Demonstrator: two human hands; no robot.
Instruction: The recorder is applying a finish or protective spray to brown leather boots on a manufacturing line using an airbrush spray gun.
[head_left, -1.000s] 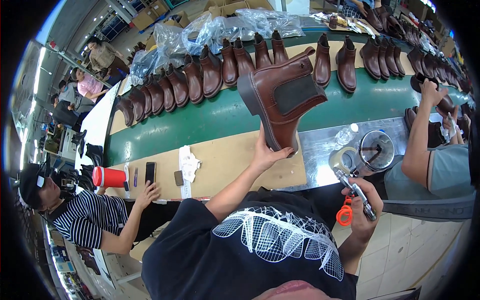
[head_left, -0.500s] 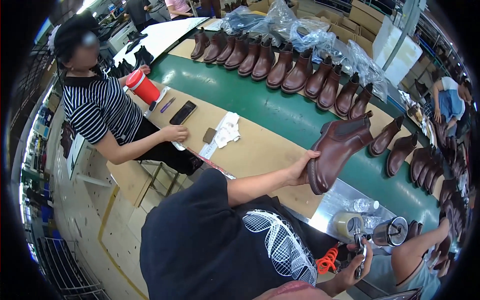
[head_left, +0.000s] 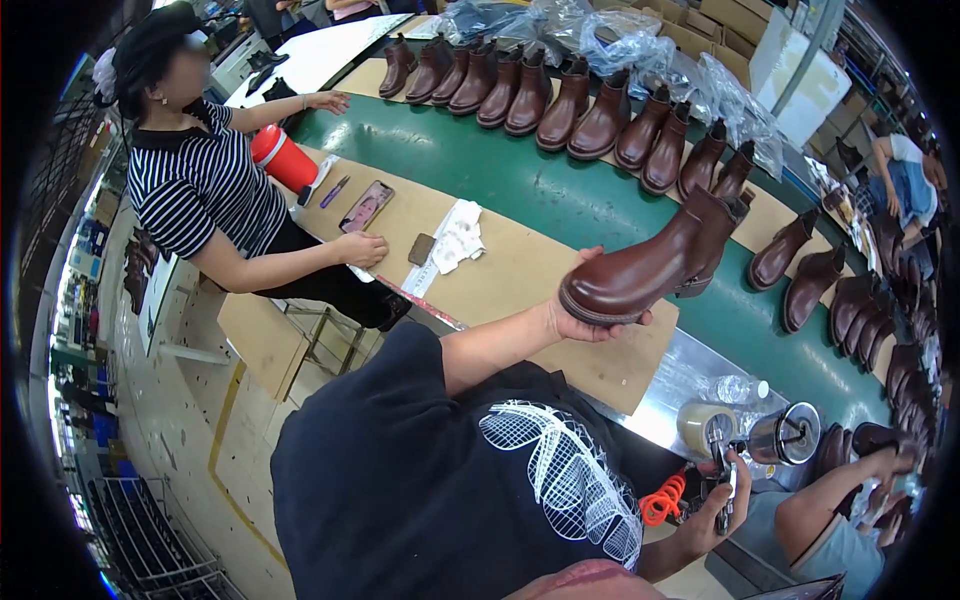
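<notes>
The left hand (head_left: pixel 580 322) cups the toe of a glossy brown leather boot (head_left: pixel 655 268). The right hand (head_left: pixel 712 510) is wrapped around a slim metal tool (head_left: pixel 724 488), near a tan tape roll (head_left: pixel 706 424).

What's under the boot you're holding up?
The left hand grips the brown boot by the toe, above the tan worktop. The hand covers part of the sole.

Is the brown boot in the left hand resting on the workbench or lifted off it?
Lifted. The left hand grips the brown boot under its toe and sole, holding it level above the cardboard-covered workbench, with the heel over the green belt.
</notes>
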